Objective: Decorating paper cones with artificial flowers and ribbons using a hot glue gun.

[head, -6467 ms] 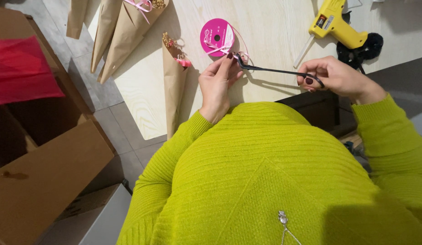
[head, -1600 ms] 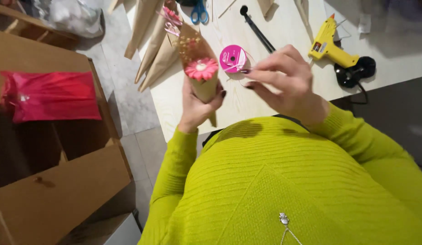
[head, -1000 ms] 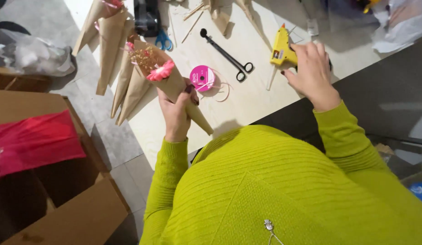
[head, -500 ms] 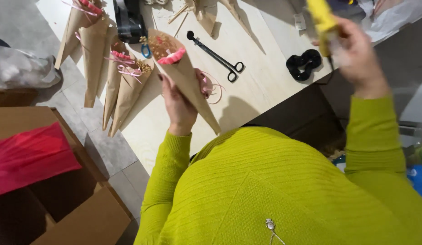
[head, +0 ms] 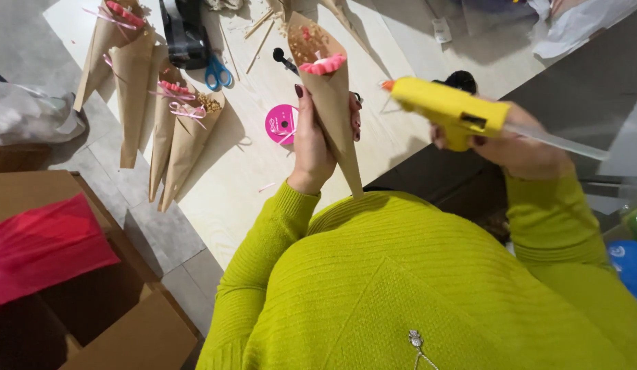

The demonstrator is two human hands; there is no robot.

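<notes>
The table [head: 216, 199] is a pale wood board set above a grey tiled floor [head: 99, 185]; an open cardboard box [head: 113, 322] holding red tissue paper [head: 41, 247] stands at the near left. On the table, far left, lie several kraft paper cones [head: 168, 130] tied with pink ribbon, blue-handled scissors [head: 216, 72] and a black tape dispenser [head: 185, 34]; a pink ribbon spool [head: 282, 123] lies just left of the left hand. The left hand [head: 315, 137] is raised above the table with its grip wrapped around a paper cone [head: 332, 103], held upright with the point toward the person and the open end, showing pink filling, at the far side. The right hand [head: 517, 147] has its grip closed around the handle of a yellow glue gun [head: 448, 113], nozzle pointing left, near the cone's rim but apart from it. The table's right edge runs diagonally beside the right hand; bare table surface lies between the cone and the table's near edge.
</notes>
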